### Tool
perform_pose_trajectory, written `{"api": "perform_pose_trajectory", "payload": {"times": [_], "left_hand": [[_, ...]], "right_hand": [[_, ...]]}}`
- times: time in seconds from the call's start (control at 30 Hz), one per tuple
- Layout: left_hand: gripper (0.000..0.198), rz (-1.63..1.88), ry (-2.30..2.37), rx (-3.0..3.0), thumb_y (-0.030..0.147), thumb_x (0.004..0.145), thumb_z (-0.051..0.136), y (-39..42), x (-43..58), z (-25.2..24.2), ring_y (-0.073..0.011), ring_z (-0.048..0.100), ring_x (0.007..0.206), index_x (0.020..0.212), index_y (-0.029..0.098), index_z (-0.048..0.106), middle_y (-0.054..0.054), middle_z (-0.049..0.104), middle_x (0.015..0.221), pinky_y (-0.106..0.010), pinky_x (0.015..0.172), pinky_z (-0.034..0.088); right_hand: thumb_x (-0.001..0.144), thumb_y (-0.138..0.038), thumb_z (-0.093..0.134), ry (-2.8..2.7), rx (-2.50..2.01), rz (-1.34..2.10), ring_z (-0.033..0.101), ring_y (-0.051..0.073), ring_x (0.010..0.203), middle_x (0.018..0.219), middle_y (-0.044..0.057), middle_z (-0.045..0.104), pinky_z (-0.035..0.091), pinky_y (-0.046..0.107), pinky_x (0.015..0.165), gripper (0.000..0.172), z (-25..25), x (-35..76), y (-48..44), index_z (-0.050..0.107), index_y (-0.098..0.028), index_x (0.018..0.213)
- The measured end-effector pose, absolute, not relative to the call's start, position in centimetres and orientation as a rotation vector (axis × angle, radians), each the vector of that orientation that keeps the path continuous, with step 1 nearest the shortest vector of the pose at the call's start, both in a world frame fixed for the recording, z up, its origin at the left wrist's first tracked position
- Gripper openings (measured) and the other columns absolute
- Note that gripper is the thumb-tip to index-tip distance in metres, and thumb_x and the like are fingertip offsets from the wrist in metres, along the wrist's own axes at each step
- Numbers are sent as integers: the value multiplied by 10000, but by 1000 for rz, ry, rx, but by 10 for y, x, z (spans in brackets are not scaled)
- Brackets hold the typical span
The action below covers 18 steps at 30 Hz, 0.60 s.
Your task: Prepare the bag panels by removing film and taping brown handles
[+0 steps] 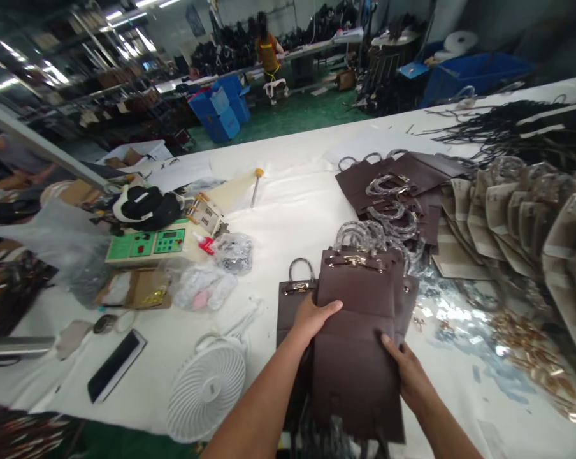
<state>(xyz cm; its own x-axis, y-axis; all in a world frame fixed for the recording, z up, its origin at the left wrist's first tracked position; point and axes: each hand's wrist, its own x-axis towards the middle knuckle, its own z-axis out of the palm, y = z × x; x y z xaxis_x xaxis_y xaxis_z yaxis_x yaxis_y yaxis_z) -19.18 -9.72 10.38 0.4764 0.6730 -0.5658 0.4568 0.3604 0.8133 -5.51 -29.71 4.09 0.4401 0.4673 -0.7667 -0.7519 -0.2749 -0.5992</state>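
A flat dark brown handbag body (355,357), with gold hardware near its top and a plastic-wrapped handle beyond, lies in front of me at the table's near side. My left hand (314,317) is closed on its left edge, thumb on top and the other fingers hidden. At the lower right edge my right hand (407,370) also grips it, thumb over the face. More brown pieces lie beneath it, including a bag piece with an arched handle (301,270) showing at the left.
To the right are a pile of brown bag pieces (393,185), beige bag pieces (498,217) and loose gold hardware (531,357). A white fan (209,386), black phone-like box (116,365), cardboard box (137,288) and green control panel (144,244) are left. Another person (267,54) stands far back.
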Motion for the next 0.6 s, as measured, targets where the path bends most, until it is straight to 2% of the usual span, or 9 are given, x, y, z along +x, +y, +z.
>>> {"api": "perform_pose_trajectory", "payload": {"times": [0.1, 0.23, 0.37, 0.47, 0.6], "left_hand": [[672, 202, 930, 1214, 431, 649, 892, -102, -182, 124, -342, 695, 1134, 1240, 183, 692, -105, 753, 1207, -426, 994, 550], [813, 339, 811, 1320, 410, 705, 861, -122, -186, 169, -323, 644, 1221, 1445, 288, 548, -35, 705, 1313, -443, 1083, 490], [875, 447, 882, 1329, 404, 756, 825, -145, -223, 197, -296, 617, 1259, 1533, 345, 427, 21, 678, 1355, -408, 1118, 459], [802, 539, 967, 1168, 400, 793, 788, -155, -260, 173, -294, 609, 1273, 1514, 293, 455, -14, 656, 1390, -395, 1113, 465], [651, 584, 1223, 970, 484, 779, 753, -153, -305, 105, -340, 632, 1233, 1344, 193, 614, -116, 693, 1319, -451, 1088, 483]], "right_hand": [[673, -542, 877, 242, -1383, 1196, 706, 375, 1081, 1176, 130, 751, 582, 489, 957, 882, 40, -40, -304, 551, -175, 1405], [720, -586, 808, 193, -1400, 1088, 632, 401, 1217, 1290, 123, 706, 520, 517, 1047, 859, 58, -26, -314, 540, -227, 1452], [676, -598, 827, 144, -1385, 1112, 597, 421, 1260, 1320, 142, 686, 507, 520, 1058, 915, 72, -41, -310, 535, -232, 1462], [684, -589, 837, 81, -1397, 1294, 633, 414, 1213, 1275, 155, 708, 523, 519, 1036, 870, 65, -68, -293, 571, -201, 1416], [674, -585, 845, -9, -1561, 1439, 677, 392, 1146, 1160, 134, 758, 532, 486, 1034, 763, 48, -100, -268, 663, -161, 1282]]}}
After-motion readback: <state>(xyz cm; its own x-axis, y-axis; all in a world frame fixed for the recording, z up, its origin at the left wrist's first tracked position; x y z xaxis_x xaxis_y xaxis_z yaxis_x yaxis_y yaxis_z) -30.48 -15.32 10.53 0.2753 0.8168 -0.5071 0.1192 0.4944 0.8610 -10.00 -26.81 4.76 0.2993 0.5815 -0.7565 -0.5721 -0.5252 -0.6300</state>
